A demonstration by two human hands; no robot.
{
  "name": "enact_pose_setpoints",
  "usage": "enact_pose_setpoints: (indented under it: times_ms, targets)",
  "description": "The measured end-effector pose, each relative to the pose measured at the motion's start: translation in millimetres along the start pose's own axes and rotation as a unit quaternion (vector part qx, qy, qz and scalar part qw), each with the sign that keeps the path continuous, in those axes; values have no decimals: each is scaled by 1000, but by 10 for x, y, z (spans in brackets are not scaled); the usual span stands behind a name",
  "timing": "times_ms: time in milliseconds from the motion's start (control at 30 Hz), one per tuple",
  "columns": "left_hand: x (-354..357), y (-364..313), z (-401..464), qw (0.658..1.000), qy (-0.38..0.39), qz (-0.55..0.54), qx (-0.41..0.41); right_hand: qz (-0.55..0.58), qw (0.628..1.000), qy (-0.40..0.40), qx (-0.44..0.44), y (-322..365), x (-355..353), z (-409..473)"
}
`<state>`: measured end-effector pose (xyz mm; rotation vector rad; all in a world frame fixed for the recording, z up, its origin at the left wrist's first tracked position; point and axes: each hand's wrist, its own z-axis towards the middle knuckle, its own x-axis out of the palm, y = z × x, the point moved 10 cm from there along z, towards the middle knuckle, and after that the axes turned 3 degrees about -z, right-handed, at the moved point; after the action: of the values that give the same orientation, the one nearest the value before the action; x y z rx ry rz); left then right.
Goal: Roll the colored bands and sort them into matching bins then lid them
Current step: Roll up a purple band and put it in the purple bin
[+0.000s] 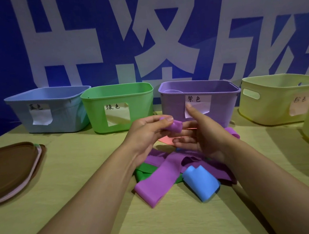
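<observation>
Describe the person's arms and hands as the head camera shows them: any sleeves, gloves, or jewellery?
Both forearms are bare up to the frame's bottom edge; no sleeves show. The left hand and right hand wear no gloves, and no rings, watch or wristbands are visible. Fingernails look short and unpainted.

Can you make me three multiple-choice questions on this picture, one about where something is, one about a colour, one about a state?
1. Where is the stack of lids?
A. on the table's left side
B. inside the green bin
C. on the purple bin

2. What colour is the roll held by the left hand?
A. blue
B. purple
C. green

3. How is the green bin?
A. lidded
B. overturned
C. open-topped, upright

Answers: 1 A, the lids lie far left on the table. 2 B, it is purple between the fingers. 3 C, its rim shows uncovered.
</observation>
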<state>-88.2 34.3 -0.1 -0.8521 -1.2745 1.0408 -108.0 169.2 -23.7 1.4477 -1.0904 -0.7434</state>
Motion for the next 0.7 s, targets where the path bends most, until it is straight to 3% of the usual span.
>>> enact_pose_setpoints:
  times_ms: [133, 300, 433, 700]
  targets:
    - [49, -48, -12, 997, 58, 38, 32, 15, 997, 58, 57, -78, 68, -85]
    - [82, -42, 5, 991, 114, 45, 52, 112, 980, 141, 90, -125, 231, -155]
    - [131, -3, -3, 989, 131, 41, 48, 179, 967, 160, 89, -139, 239, -121]
    - [-77, 121, 47, 994, 3, 109, 32, 165, 982, 88, -31, 6, 134, 17]
